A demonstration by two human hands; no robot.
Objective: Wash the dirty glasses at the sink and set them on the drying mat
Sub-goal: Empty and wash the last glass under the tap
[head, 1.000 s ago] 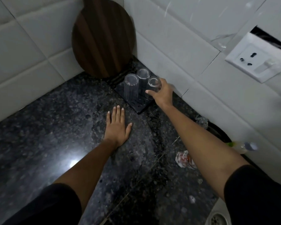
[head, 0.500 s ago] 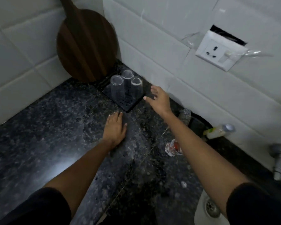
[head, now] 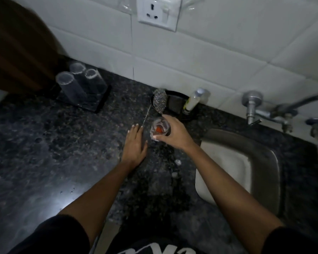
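Right hand (head: 174,133) fingers wrap the dirty glass (head: 159,128); left hand (head: 135,143) rests flat, fingers straight. Best lift it level toward the sink (head: 262,156).

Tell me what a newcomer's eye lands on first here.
First, the right hand gripping a dirty glass with red residue, on the dark counter left of the sink. Next, three upturned glasses on the drying mat at back left. The left hand rests flat beside the dirty glass.
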